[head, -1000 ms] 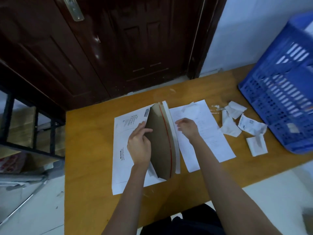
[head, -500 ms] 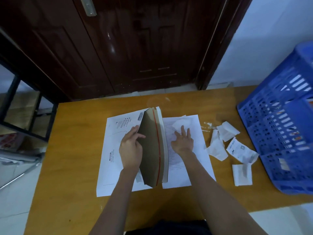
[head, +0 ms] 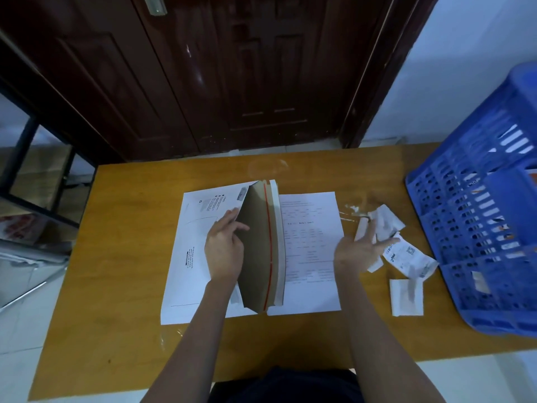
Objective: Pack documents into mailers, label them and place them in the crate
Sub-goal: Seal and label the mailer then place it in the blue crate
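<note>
Mailer (head: 200, 257) lies at table centre, its brown flap (head: 257, 251) raised by our left hand (head: 223, 251), which grips the flap edge to keep the mouth open. Document (head: 309, 251) lies just right of it, unpacked. Our right hand (head: 359, 250), fingers spread and holding nothing, hovers over label scraps (head: 386, 222). Crate (head: 476, 222) stands far right.

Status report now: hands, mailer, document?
Left hand holds mailer flap up. Right hand open, over paper scraps. Document flat on table, not yet packed.
</note>
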Motion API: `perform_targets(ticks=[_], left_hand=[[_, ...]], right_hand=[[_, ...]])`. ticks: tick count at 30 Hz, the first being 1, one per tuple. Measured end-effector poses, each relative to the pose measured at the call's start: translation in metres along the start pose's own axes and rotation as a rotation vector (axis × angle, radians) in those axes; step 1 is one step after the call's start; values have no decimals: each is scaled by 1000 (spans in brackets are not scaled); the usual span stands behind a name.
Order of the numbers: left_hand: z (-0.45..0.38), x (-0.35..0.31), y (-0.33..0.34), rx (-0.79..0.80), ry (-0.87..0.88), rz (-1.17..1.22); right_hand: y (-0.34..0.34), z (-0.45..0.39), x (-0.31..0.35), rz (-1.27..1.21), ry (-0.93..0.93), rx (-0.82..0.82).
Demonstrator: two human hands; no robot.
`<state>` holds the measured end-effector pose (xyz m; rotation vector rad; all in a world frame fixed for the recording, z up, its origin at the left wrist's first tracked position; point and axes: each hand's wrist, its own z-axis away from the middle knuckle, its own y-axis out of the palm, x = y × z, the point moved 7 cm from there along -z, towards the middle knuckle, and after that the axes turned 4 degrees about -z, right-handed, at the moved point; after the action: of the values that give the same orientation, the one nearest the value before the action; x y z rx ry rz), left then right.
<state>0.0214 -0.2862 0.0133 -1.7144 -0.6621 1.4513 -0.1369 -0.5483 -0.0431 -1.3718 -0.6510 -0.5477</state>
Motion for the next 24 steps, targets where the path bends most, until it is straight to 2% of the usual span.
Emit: perform_targets(ticks=[3,5,6,8,10,11,12,14,16,24], left_hand=[[0,0,-2,-4,-5,6],[-1,0,-6,-12,-5,15],[-1,0,-7,-16,-1,21],[-1,1,-10,-22,6,31],[-2,2,-12,-23,8,31],[-2,3,-13,-23,7,27],[-3,4,-14,-22,4,23],[-3,8,-16,-13,0,14],[-3,14,-16,0,-6,1],[-1,20,-9,11,16,-5]], right_hand=[[-16,7,5,71,75,-127],[-29,13,21,87,-25,-268],[-29,14,28,67,-116,-284],[-11,17,39,-36,-278,-93],[22,26,32,-12,-184,291],[34,31,21,83,-90,410],[38,36,10,218,-20,456],[33,42,-2,482,0,430],[25,44,-8,609,-1,380],[23,33,-11,694,31,372]])
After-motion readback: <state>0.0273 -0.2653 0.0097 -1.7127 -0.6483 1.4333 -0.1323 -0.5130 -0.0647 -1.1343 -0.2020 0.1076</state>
